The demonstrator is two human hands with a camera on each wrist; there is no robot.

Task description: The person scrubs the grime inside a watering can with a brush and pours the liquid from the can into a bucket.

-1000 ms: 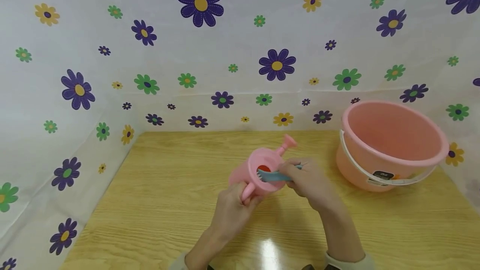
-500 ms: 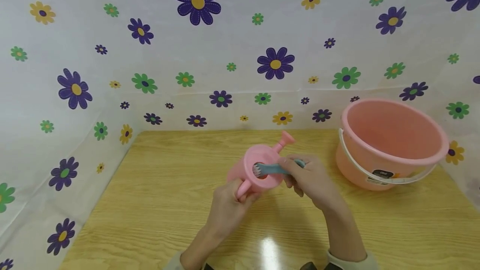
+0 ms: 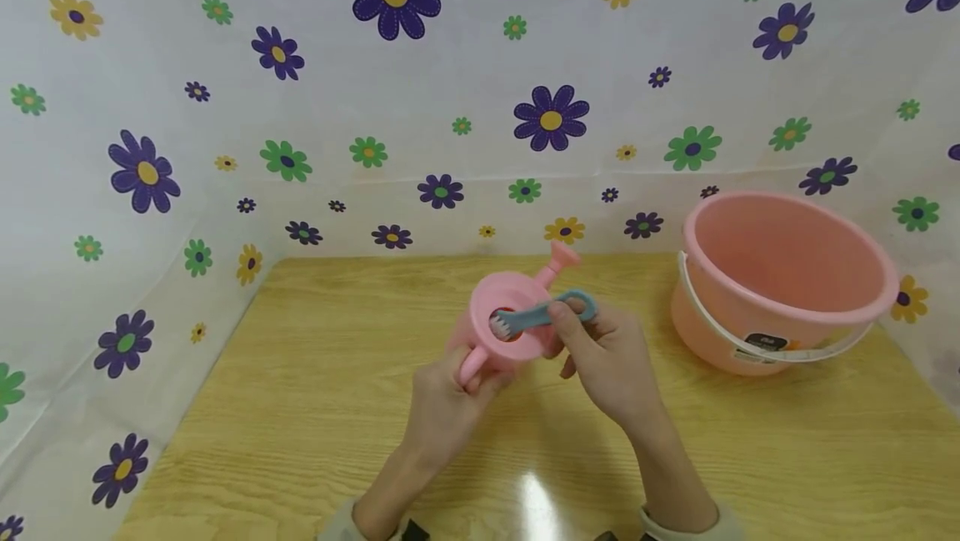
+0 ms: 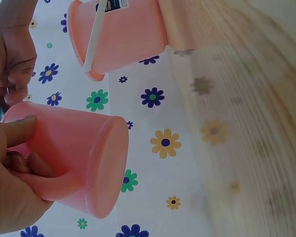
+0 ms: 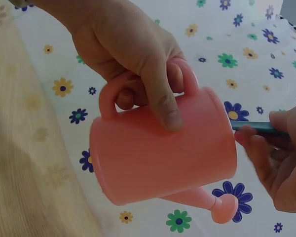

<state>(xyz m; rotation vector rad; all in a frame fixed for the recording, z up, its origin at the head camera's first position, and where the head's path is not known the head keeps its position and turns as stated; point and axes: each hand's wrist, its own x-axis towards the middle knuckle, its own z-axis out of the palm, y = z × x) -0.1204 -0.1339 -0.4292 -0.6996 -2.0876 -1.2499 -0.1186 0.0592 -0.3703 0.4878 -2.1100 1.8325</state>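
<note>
A pink watering can (image 3: 517, 284) is held tilted above the table, its open top facing me. My left hand (image 3: 442, 408) grips its handle; in the right wrist view that hand's thumb lies along the can's body (image 5: 163, 153). My right hand (image 3: 617, 362) pinches a blue brush (image 3: 534, 318) with white bristles. The brush head is at the can's round opening, bristles facing the inside. A looped end of the brush handle shows above my right fingers. In the left wrist view, the can (image 4: 69, 143) hides most of the brush.
A large pink bucket (image 3: 787, 320) with a white handle stands at the right on the wooden table (image 3: 322, 374). A white flowered sheet (image 3: 330, 99) hangs behind and along the left side. The can's spout (image 3: 562, 257) points away toward the back right.
Both hands have shifted slightly left and away with the can and brush. The brush has tilted, so its looped handle end shows more. The bucket has stayed in place.
</note>
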